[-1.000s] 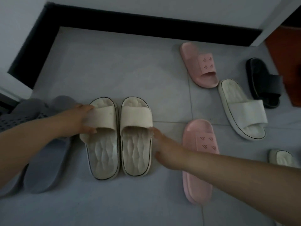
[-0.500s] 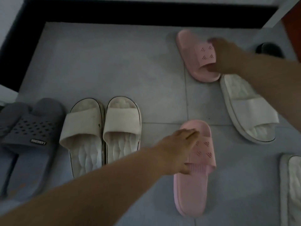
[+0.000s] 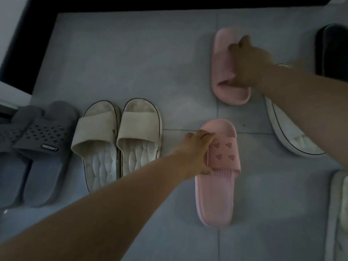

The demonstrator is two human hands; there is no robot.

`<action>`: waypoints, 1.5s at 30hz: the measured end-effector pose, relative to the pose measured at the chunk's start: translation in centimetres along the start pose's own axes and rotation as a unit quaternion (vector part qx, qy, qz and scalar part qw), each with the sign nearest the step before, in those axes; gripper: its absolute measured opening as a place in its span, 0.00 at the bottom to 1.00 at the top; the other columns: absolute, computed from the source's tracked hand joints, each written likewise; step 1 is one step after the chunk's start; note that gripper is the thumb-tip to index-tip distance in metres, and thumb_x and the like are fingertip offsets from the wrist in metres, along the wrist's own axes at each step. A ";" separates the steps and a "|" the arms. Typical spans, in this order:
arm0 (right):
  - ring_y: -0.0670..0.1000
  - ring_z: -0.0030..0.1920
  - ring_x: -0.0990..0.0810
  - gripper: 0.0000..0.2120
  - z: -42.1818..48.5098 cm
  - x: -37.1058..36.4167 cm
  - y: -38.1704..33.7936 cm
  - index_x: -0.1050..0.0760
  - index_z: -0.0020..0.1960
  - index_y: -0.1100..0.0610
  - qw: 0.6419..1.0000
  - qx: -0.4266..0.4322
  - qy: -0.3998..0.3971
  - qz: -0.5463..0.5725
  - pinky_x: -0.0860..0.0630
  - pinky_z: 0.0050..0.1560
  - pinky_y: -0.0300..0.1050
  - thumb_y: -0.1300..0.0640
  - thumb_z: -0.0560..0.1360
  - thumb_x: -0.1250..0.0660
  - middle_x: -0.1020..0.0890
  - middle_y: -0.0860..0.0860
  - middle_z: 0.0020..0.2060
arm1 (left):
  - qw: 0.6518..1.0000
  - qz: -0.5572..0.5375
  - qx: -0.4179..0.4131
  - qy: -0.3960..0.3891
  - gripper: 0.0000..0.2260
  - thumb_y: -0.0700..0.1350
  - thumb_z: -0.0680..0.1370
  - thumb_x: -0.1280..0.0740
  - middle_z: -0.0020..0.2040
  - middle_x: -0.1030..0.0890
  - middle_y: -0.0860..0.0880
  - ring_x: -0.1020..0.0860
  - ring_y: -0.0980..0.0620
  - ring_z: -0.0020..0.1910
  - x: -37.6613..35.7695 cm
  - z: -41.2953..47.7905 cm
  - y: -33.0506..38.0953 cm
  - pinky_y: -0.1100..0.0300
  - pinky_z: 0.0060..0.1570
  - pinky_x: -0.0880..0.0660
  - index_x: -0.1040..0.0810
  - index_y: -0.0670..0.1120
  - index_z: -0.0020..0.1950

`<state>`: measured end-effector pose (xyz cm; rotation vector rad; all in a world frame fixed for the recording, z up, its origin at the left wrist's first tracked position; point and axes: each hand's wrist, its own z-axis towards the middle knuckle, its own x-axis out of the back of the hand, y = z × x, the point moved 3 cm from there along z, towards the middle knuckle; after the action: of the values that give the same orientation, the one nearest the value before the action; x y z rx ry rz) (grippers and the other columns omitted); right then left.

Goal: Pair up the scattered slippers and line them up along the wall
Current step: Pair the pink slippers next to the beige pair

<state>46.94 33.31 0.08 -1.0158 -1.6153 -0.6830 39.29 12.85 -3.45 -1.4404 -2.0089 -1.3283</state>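
A near pink slipper (image 3: 216, 194) lies on the grey tiled floor, and my left hand (image 3: 195, 151) grips the left edge of its strap. Farther back, my right hand (image 3: 246, 63) is closed over the strap of the far pink slipper (image 3: 222, 72). A cream pair (image 3: 116, 144) stands side by side at centre left. Beside it on the left is a grey pair (image 3: 37, 151) with perforated straps.
A white slipper (image 3: 288, 136) lies under my right forearm, and another pale slipper (image 3: 337, 213) shows at the right edge. A black slipper (image 3: 331, 49) sits at the far right. A black baseboard (image 3: 131, 4) runs along the back wall and left corner.
Both hands left the cream pair. My left hand reached right and closed on the near pink slipper's strap; my right hand reached back and closed on the far pink slipper, which has turned straighter.
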 end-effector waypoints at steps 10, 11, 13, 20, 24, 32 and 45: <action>0.56 0.29 0.24 0.39 -15.0 2.1 5.3 0.40 0.62 0.49 0.981 0.177 0.060 -0.055 0.26 0.28 0.45 0.55 0.57 0.23 0.37 0.53 0.60 | 0.997 0.072 -0.004 0.013 0.41 0.50 0.66 0.25 0.73 0.38 0.44 0.37 0.43 0.70 3.7 0.5 -3.3 0.59 0.68 0.43 0.42 0.45 0.73; 0.56 0.27 0.25 0.38 -17.0 2.0 5.8 0.37 0.61 0.52 0.972 0.202 0.073 -0.093 0.29 0.24 0.42 0.60 0.56 0.23 0.37 0.55 0.60 | 0.997 0.080 -0.008 0.017 0.40 0.50 0.66 0.25 0.73 0.37 0.43 0.37 0.44 0.70 4.1 0.4 -3.6 0.60 0.66 0.44 0.41 0.44 0.73; 0.59 0.31 0.20 0.38 -20.6 1.3 6.3 0.33 0.59 0.53 0.950 0.257 0.073 -0.163 0.27 0.23 0.44 0.64 0.53 0.21 0.34 0.58 0.61 | 0.996 0.078 -0.017 0.027 0.38 0.49 0.65 0.24 0.71 0.34 0.42 0.34 0.45 0.69 4.8 0.4 -4.2 0.59 0.67 0.41 0.37 0.44 0.71; 0.54 0.53 0.20 0.45 -25.6 -4.6 6.8 0.49 0.74 0.45 0.995 0.033 -0.052 -0.077 0.19 0.40 0.49 0.61 0.66 0.28 0.32 0.55 0.68 | 0.997 0.069 -0.013 0.036 0.40 0.50 0.67 0.26 0.73 0.37 0.43 0.37 0.42 0.70 4.2 0.3 -5.0 0.55 0.70 0.42 0.42 0.45 0.73; 0.48 0.55 0.22 0.39 -25.3 -8.8 4.9 0.39 0.68 0.58 0.933 -0.151 -0.174 0.278 0.25 0.58 0.44 0.55 0.63 0.23 0.28 0.60 0.64 | 0.997 0.052 -0.018 0.050 0.40 0.49 0.67 0.26 0.74 0.37 0.43 0.37 0.44 0.71 3.9 0.2 -5.1 0.58 0.68 0.42 0.42 0.44 0.73; 0.60 0.62 0.27 0.54 -18.5 -6.2 1.4 0.53 0.75 0.59 0.989 0.013 -0.093 0.115 0.28 0.60 0.50 0.57 0.60 0.21 0.34 0.58 0.69 | 0.999 -0.021 0.007 0.039 0.44 0.48 0.64 0.23 0.72 0.37 0.43 0.36 0.44 0.70 3.7 -0.6 -5.3 0.54 0.68 0.36 0.43 0.46 0.74; 0.54 0.72 0.38 0.50 -19.0 0.8 2.9 0.54 0.76 0.52 0.978 -0.072 -0.127 0.149 0.37 0.65 0.41 0.59 0.65 0.24 0.43 0.54 0.75 | 0.998 0.050 -0.026 -0.011 0.42 0.53 0.65 0.25 0.69 0.32 0.43 0.32 0.43 0.67 7.3 0.0 -2.1 0.55 0.65 0.34 0.42 0.45 0.72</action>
<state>58.40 18.98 5.95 -1.4658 -1.5982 -0.4866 34.29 16.85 0.71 -1.5627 -1.9017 -1.3376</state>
